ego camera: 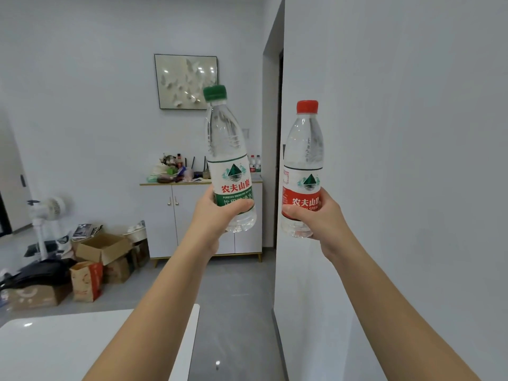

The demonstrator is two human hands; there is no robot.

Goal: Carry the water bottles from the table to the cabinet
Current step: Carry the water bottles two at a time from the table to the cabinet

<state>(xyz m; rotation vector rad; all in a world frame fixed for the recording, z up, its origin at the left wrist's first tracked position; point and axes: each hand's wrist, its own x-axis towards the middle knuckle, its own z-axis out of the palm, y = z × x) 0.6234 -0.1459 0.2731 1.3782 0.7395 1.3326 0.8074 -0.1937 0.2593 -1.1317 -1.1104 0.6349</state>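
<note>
Currently | step: transit to cabinet (pixel 158 221) | left hand (pixel 217 213) grasps green-capped bottle (pixel 228 149), right hand (pixel 316 215) grasps red-capped bottle (pixel 303 149); both held in mid-air beyond table (pixel 68 347) | advice: hold grips firm, bottles near vertical, steer clear of wall (pixel 384 133) corner.

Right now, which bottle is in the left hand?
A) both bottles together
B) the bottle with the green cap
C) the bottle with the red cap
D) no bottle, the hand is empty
B: the left hand grips the green-capped bottle around its lower label, while the right hand holds the red-capped bottle.
</note>
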